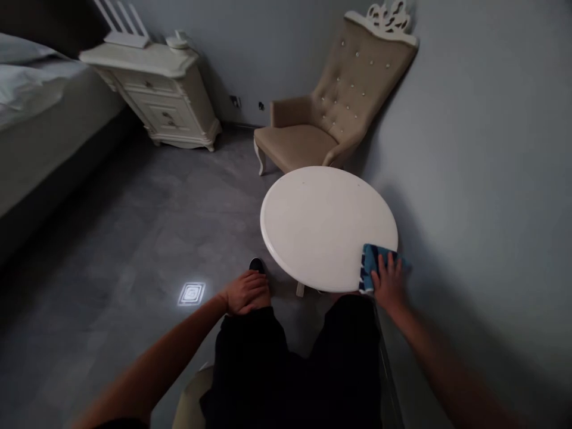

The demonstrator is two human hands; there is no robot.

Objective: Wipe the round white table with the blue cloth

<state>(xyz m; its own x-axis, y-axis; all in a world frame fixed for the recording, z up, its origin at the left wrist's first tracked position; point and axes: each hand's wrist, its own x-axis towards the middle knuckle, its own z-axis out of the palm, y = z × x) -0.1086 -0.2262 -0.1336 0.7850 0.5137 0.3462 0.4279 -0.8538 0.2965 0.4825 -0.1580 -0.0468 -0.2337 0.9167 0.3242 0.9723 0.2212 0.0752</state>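
Observation:
My right hand (390, 287) lies with spread fingers on a folded blue patterned cloth (370, 260), pressing it at the near right rim of a round white table (326, 220). Dark blue and white marks show along the cloth's left edge, and part of it reaches past the rim. On my left knee rests my left hand (246, 292), fingers laid flat over it, with nothing seen in it. What is under its palm, other than the knee, is hidden.
Behind the table stands a tan tufted armchair (297, 146). A white nightstand (165, 107) bears a white router (127, 37) beside the bed (49, 113). The grey wall (482, 179) runs close along the right. A bright square light pattern (192, 294) lies on the floor.

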